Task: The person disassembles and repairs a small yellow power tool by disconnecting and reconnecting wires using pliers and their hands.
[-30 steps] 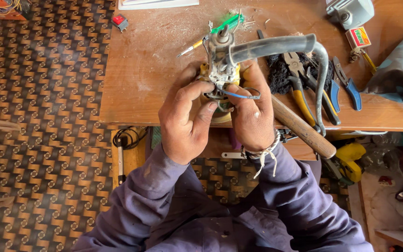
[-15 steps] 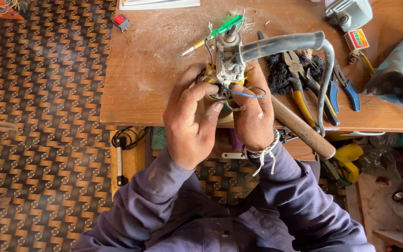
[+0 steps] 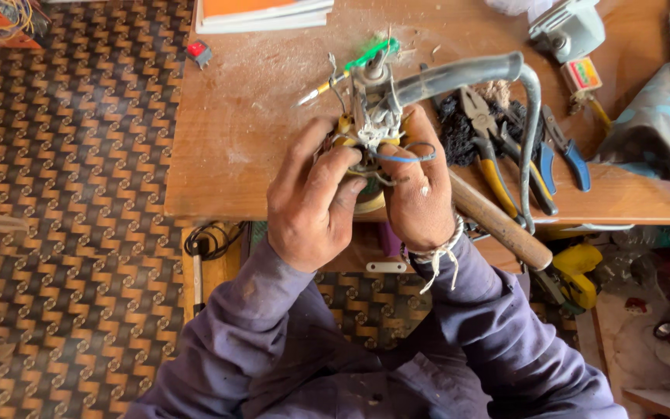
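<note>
Left hand (image 3: 312, 206) and right hand (image 3: 419, 194) each grip the wired metal assembly (image 3: 372, 124) above the worktop (image 3: 257, 109); pliers (image 3: 490, 151) at three o'clock.

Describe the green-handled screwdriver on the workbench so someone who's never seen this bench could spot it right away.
Start at the wooden workbench and find the wired part that the left hand and right hand grip at its front edge. Just beyond the part, the screwdriver lies slanted on the dusty top. Its bright green translucent handle sets it apart from the yellow-handled pliers and blue-handled pliers to the right.
</note>
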